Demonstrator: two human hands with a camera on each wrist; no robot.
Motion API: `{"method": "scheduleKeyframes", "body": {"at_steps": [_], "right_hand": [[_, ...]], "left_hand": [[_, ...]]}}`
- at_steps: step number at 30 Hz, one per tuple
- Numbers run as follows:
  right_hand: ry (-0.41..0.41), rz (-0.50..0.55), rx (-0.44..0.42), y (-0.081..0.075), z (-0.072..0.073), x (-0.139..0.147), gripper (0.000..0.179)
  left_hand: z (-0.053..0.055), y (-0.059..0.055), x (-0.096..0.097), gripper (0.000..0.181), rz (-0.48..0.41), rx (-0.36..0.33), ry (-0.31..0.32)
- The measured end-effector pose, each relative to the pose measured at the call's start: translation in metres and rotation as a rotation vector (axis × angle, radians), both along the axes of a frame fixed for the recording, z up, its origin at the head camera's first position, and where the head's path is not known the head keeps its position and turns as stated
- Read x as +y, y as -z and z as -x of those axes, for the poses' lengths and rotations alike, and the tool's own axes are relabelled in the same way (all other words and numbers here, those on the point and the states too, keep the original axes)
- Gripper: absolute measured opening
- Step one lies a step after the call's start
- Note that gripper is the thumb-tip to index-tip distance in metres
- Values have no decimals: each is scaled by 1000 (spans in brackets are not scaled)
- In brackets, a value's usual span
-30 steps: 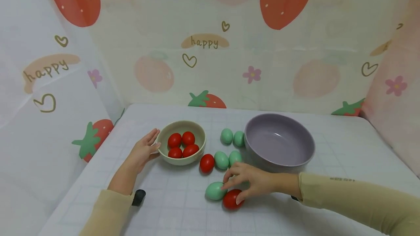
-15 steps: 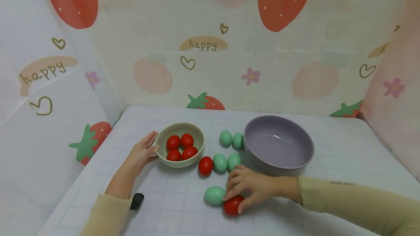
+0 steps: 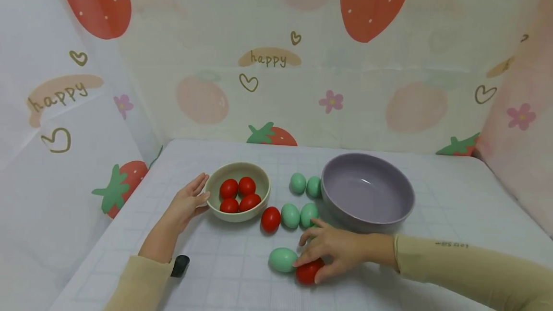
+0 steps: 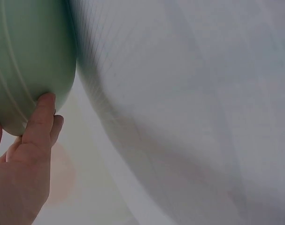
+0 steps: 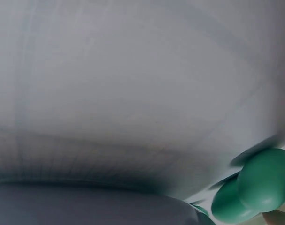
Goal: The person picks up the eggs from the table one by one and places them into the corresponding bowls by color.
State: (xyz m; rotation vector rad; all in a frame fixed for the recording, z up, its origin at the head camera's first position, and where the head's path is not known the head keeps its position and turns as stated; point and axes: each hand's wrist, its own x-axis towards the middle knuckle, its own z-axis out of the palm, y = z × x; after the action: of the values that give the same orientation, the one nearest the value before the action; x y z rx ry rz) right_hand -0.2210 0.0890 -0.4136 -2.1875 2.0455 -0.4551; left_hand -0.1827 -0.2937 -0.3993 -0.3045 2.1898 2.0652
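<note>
My left hand (image 3: pixel 186 205) rests against the left side of a cream bowl (image 3: pixel 237 216), fingers extended along its outer wall. Several red eggs (image 3: pixel 229 188) lie inside that bowl. With thumb and fingers on either side, my right hand (image 3: pixel 334 248) grips a red egg (image 3: pixel 307 273) low over the table. A green egg (image 3: pixel 282 259) lies just left of it, close to the index fingertip. Behind the right hand, another red egg (image 3: pixel 270 220) and two green eggs (image 3: pixel 290 215) form a row. In the left wrist view, the fingers (image 4: pixel 41 119) touch the bowl's outside (image 4: pixel 34 56).
A large purple bowl (image 3: pixel 367 191) stands at the right, with nothing in it. Two green eggs (image 3: pixel 298 183) sit at its left side. A small black object (image 3: pixel 180 266) shows beside the left sleeve. Patterned cloth walls (image 3: pixel 268 100) enclose the back and sides of the table.
My right hand has closed in around the red egg, which has shifted slightly right and nearer. The left hand keeps its place at the cream bowl.
</note>
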Motion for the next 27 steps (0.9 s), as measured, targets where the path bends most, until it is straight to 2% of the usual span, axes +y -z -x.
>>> {"method": "scheduleKeyframes", "body": {"at_steps": [4, 8, 16, 24, 27], "right_hand": [[-2, 67, -26, -1, 5, 1, 43], [-49, 160, 16, 0, 10, 0, 40], [-82, 226, 18, 0, 13, -1, 36], [-111, 380, 17, -6, 15, -3, 32], [-119, 418, -8, -9, 16, -4, 30]], "left_hand": [[1, 0, 1, 69, -8, 1, -3], [2, 0, 0, 69, -4, 3, -3], [3, 0, 1, 69, -14, 9, 2], [2, -1, 1, 69, -11, 1, 3], [0, 1, 1, 69, -14, -3, -2]]}}
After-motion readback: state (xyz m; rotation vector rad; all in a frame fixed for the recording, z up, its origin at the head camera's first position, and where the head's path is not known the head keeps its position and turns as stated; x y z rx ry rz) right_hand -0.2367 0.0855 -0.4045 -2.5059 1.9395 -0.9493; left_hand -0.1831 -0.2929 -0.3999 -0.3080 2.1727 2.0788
